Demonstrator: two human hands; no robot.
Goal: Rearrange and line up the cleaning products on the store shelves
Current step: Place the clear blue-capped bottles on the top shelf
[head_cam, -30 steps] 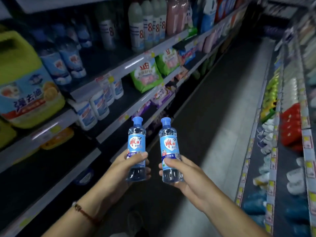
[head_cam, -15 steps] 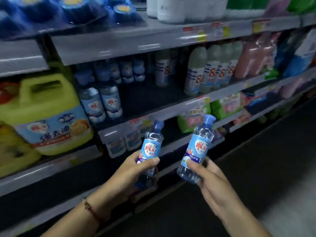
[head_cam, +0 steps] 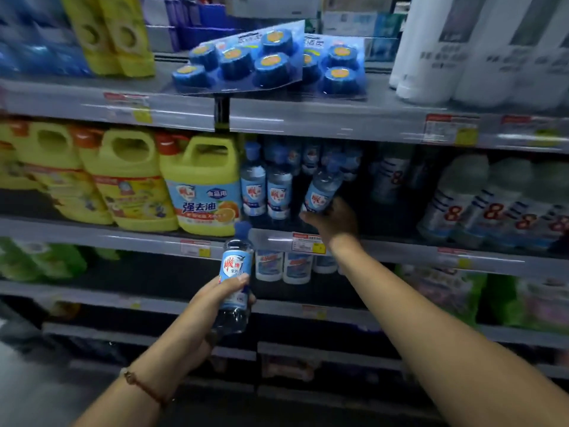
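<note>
Right-hand bottle (head_cam: 323, 188) now shelved, one of two.

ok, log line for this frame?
phase: shelving | right hand: grips tilted blue-cap bottle, at shelf gap | left hand: holds second bottle, below shelf

The base of the tilted bottle (head_cam: 321, 192) is hidden behind the right hand (head_cam: 334, 221); its cap is lost in shadow above the fingers (head_cam: 308, 216). The lower label of the held bottle (head_cam: 235, 282) is covered by the left hand (head_cam: 215, 306). The bottles (head_cam: 308, 155) in the rows behind the fingers are dark and blurred. Price tags (head_cam: 308, 243) on the shelf edge are smeared, print unreadable. The white containers (head_cam: 480, 47) at upper right are cut off by the top edge.
</note>
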